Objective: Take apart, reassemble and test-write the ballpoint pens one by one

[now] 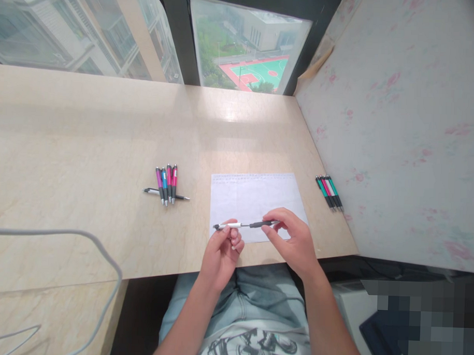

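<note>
Pale desk (94, 141) with grey cable (75, 233), paper (255, 201) between pen clusters (169, 183), left fingers (236, 241) and right fingers (280, 215) around a parted pen (234, 225).

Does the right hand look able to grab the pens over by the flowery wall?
Probably yes: only paper and desk seem to lie between the right hand and the pens by the flowery wall. But it is pinching a black pen grip, so it might have to put that down first.

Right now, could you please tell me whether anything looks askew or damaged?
At left, one white pen lies crosswise to four side-by-side coloured pens. By the window, the wallpaper edge looks peeled. The held pen is in two parts, its thin refill showing between.
</note>
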Available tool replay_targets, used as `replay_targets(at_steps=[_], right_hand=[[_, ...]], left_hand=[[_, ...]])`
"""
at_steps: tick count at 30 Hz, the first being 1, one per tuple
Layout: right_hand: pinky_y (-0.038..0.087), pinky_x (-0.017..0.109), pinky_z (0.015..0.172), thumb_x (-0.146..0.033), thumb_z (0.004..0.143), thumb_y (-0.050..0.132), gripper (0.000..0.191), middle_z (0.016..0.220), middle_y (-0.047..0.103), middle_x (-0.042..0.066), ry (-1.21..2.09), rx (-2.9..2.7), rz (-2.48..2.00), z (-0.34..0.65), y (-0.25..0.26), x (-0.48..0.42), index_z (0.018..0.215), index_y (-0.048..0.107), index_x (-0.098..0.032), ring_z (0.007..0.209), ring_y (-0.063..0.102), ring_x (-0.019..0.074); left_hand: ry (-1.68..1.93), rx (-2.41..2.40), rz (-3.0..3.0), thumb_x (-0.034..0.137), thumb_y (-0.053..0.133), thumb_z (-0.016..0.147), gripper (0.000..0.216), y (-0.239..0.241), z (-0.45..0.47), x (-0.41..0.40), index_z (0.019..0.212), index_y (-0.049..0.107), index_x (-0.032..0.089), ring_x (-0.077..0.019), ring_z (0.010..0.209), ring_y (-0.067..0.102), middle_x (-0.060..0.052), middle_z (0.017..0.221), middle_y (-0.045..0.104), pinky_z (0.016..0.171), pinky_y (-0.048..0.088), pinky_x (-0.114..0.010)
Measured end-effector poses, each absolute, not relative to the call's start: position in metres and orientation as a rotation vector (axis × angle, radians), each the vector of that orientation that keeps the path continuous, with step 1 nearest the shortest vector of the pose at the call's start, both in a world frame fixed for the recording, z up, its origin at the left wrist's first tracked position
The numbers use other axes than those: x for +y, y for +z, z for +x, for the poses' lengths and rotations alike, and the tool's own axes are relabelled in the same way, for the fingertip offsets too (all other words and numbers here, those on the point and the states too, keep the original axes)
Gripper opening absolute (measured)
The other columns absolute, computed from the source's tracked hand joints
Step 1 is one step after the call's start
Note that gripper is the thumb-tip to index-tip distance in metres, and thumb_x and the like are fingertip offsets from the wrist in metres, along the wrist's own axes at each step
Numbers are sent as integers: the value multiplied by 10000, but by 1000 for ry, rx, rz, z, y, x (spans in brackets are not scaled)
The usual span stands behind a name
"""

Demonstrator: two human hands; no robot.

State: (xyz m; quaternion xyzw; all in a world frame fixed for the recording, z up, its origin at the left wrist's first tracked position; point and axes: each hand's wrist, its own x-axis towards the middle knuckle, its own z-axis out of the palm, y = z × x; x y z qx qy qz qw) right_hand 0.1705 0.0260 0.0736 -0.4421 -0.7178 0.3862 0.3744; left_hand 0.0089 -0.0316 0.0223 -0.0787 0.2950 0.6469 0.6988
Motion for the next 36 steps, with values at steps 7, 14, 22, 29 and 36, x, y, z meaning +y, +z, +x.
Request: replay_targets(at_steps=[7,14,22,29,36], right_hand=[[484,278,635,-231,854,671,26,815,653,3,916,-1790,-1178,177,89,23,860,647,-225,718,588,141],[492,293,646,-316,883,630,115,835,646,23,934,-1549,-1306,186,79,27,950,658,-226,732,603,163],[452,288,572,-383,924,513,215,724,585,15,904,-1573,-1413,184,54,39,940,630,-203,644,543,158],[531,306,640,-346,901,526,208,927,696,69,796,-1759,-1432,168,35,53,943,670,-202,816,643,197],[547,329,675,-276,888,509,228,991,720,92,601,-1918,-1448,161,12,77,1012,677,-183,839,664,204]], left_hand=[[1412,475,-404,105,542,878,114,24,6,-31,958,622,94,-63,587,442,4,702,455,529,415,-159],[1442,356,-450,87,480,900,128,24,0,-32,947,600,87,-52,581,439,2,712,455,527,414,-147],[1434,432,-410,101,553,859,106,22,-2,-32,938,623,114,-58,581,428,7,701,445,513,400,-148],[1445,449,-391,101,562,858,115,22,-5,-32,941,640,93,-64,587,424,2,701,450,521,412,-159],[1490,532,-310,117,597,847,117,21,-10,-32,947,655,100,-74,602,427,-4,690,476,525,403,-167]])
